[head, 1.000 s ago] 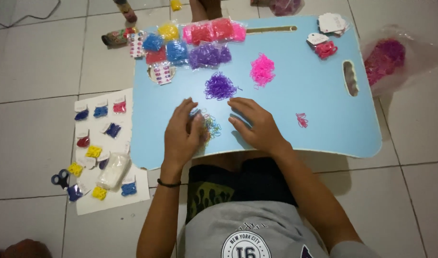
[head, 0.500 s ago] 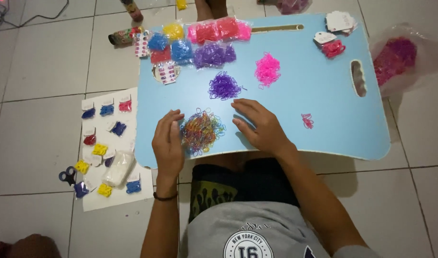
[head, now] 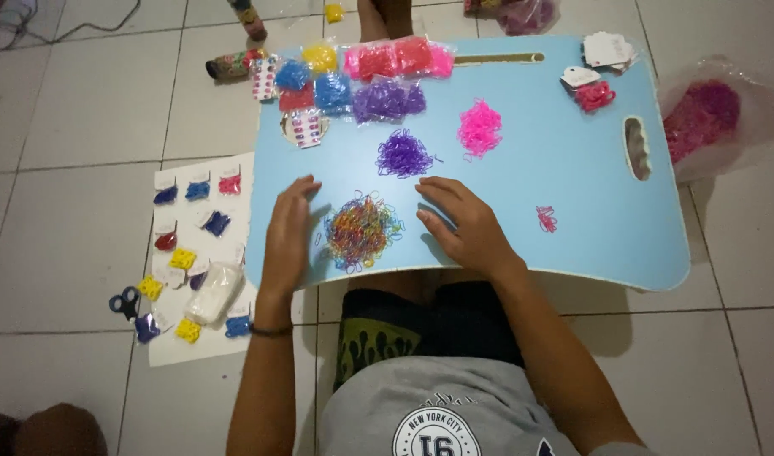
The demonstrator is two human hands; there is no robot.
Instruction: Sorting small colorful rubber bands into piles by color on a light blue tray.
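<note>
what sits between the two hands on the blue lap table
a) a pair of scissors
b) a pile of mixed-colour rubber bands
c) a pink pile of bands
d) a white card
b: the pile of mixed-colour rubber bands lies on the blue lap table between the left hand and the right hand, both resting flat with open fingers either side of it.

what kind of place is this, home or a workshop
Probably a home, with someone seated on a white tiled floor. A small blue lap table sits over the legs, holding loose piles and packets of tiny coloured rubber bands, and more packets lie on a white sheet on the floor beside it.
</note>
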